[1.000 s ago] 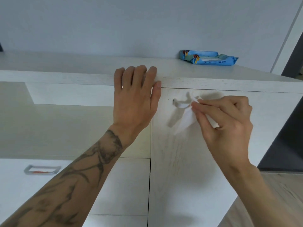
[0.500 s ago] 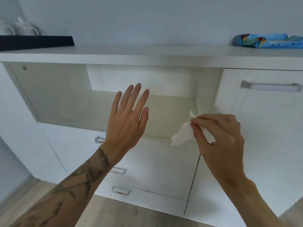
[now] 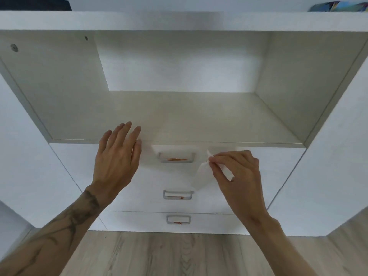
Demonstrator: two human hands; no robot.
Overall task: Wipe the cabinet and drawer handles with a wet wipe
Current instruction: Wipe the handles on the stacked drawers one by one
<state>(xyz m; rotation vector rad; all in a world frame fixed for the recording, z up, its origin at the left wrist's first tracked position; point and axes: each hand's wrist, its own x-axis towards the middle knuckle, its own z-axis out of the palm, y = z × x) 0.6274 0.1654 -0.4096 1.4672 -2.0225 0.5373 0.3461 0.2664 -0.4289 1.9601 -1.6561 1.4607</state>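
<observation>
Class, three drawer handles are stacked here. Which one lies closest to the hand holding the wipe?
The top drawer handle, level with the right hand pinching the wet wipe; the middle handle and bottom handle sit lower.

White cabinet (image 3: 179,20) on wood floor (image 3: 179,255); blue packet (image 3: 338,6) on its top, far right

- The cabinet (image 3: 199,116), filling the middle of the frame, is showing a white, matt board surface with a faint wood grain.
- The drawer handles (image 3: 175,161), at lower centre, are looking like smooth grey metal or plastic with a dull sheen.
- The wet wipe (image 3: 201,176), right of centre, is looking thin, soft and white, like limp cloth-paper.
- The floor (image 3: 179,255), along the bottom, is showing matt grey-brown wood-look planks.
- The packet (image 3: 338,6), at upper right, is showing glossy blue plastic film.
</observation>
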